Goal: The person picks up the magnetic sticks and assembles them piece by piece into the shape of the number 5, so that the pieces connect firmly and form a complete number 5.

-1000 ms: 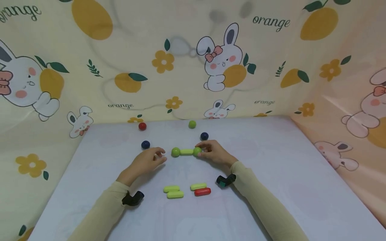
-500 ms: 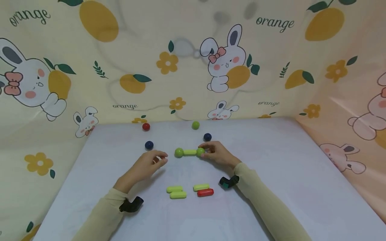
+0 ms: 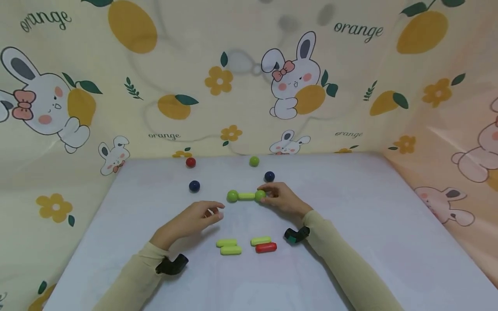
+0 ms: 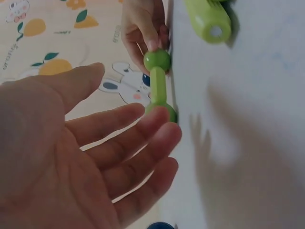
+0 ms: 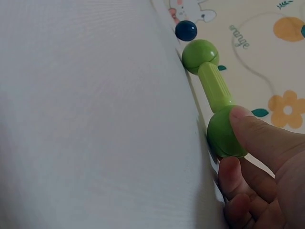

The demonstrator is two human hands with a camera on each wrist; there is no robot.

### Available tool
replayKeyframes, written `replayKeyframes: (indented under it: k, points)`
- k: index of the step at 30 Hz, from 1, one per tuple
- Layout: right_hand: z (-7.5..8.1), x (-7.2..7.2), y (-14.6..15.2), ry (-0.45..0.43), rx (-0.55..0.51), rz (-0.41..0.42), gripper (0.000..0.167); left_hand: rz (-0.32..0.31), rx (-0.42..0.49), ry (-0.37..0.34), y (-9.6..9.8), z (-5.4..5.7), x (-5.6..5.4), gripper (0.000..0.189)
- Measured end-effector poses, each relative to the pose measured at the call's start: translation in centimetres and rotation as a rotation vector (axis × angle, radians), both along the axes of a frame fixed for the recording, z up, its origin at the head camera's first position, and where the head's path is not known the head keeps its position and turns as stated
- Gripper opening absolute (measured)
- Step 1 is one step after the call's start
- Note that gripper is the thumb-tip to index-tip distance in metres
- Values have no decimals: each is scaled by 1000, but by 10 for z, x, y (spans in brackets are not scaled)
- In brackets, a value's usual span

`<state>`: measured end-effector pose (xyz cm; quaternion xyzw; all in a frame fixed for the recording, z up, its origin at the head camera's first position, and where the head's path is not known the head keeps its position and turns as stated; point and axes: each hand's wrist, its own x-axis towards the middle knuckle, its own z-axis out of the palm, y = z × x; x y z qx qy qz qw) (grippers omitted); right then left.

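Note:
A dumbbell-shaped toy of a light green rod [image 3: 246, 196] with a green ball at each end lies across the middle of the table. My right hand [image 3: 284, 199] pinches its right ball [image 5: 221, 133] between thumb and fingers. The left ball [image 3: 232, 196] is untouched. My left hand [image 3: 200, 219] hovers just nearer me and left of that ball, palm inward, fingers loosely extended and holding nothing. Nearer me lie several short rods: two light green ones [image 3: 231, 250] side by side, then another light green one [image 3: 261, 240] beside a red one [image 3: 266, 247].
Behind the toy stand loose balls: dark blue [image 3: 194, 186], red [image 3: 190, 162], green [image 3: 254, 161] and another dark blue [image 3: 269, 176] close behind my right hand. A patterned cloth [image 3: 241, 108] hangs along the table's far edge. One rod end [image 4: 216, 31] shows a silver disc.
My left hand has drawn slightly toward me and to the right, away from the left blue ball. My right hand keeps its pinch on the toy. The head view has shifted a little.

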<state>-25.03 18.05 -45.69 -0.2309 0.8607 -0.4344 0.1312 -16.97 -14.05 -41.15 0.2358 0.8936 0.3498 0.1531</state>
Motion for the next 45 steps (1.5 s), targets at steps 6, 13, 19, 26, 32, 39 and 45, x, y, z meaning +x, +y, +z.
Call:
replayKeyframes:
  k: [6, 13, 19, 26, 32, 39, 45]
  points:
    - [1, -6, -4, 4, -17, 5, 38, -57, -13, -34, 3, 12, 7, 42]
    - [7, -8, 2, 33, 2, -9, 38, -126, -42, -36, 8, 16, 6, 39]
    - [13, -12, 3, 37, -10, -13, 38, -152, -45, -74, 11, 18, -1, 41]
    - [16, -15, 1, 21, -12, -20, 40, -184, -44, -104, 15, 17, -3, 44]
    - [19, -18, -1, 30, -18, -17, 40, -193, -88, -87, 23, 18, 0, 43]
    - [14, -14, -3, 20, -31, -21, 39, -183, -120, -45, 26, 11, 8, 33]
    - [-3, 0, 1, -16, -9, -13, 41, -177, -117, -83, 32, -3, 27, 33]
